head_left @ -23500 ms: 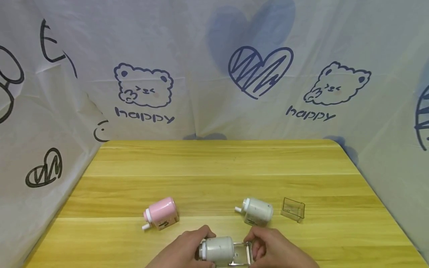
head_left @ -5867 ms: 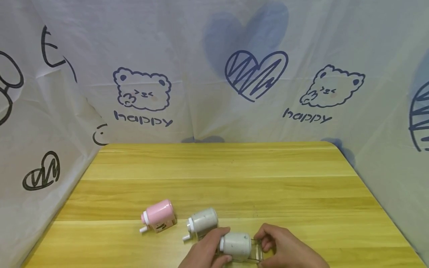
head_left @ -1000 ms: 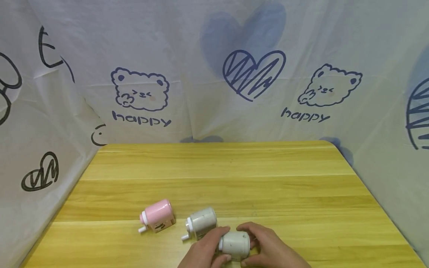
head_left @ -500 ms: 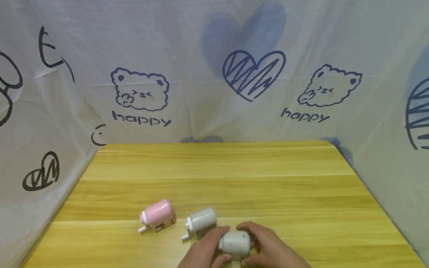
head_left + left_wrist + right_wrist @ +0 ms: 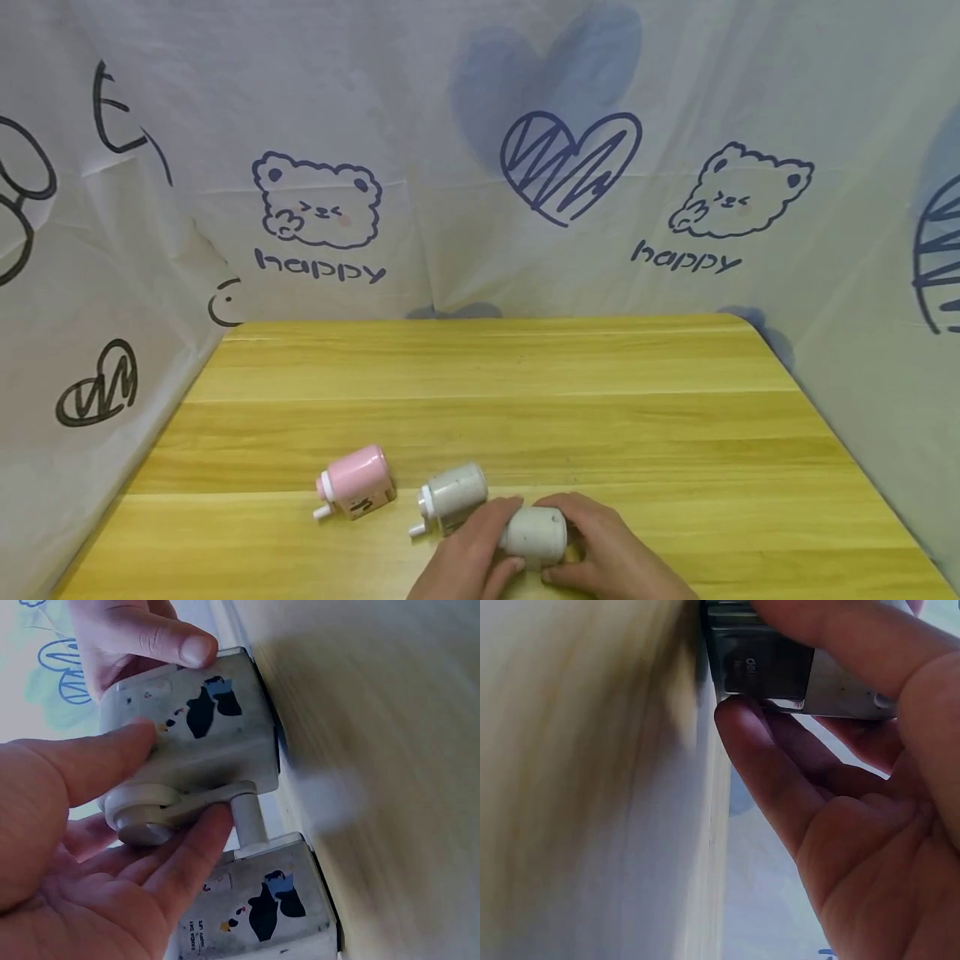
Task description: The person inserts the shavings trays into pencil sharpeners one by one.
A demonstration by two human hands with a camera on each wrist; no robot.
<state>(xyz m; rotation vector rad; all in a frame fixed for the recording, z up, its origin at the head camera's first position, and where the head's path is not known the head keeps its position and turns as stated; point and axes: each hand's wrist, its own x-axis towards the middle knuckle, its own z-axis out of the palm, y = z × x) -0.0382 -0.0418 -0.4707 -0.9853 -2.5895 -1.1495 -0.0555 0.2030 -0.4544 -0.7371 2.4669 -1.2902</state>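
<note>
A grey pencil sharpener [image 5: 536, 535] with a hand crank is held between both hands near the table's front. My left hand [image 5: 468, 550] grips its crank end; in the left wrist view the thumb presses the printed side and a finger lies by the crank [image 5: 214, 801]. My right hand [image 5: 607, 550] holds the opposite end, fingers and thumb on its two sides. There the dark see-through shavings drawer [image 5: 769, 671] sits inside the body. A second grey pencil sharpener [image 5: 457, 492] stands just left of the held one, partly behind my left hand.
A pink pencil sharpener [image 5: 360, 479] stands left of the grey ones, its crank toward the front left. All are on a wood-grain table [image 5: 495, 392]. A printed white cloth [image 5: 442, 150] hangs behind and along both sides.
The drawer, pulled out 5.9 s ago, is now in the held sharpener, which has shifted slightly away and right. Since 23.5 s ago, the second grey sharpener has moved left beside the pink one.
</note>
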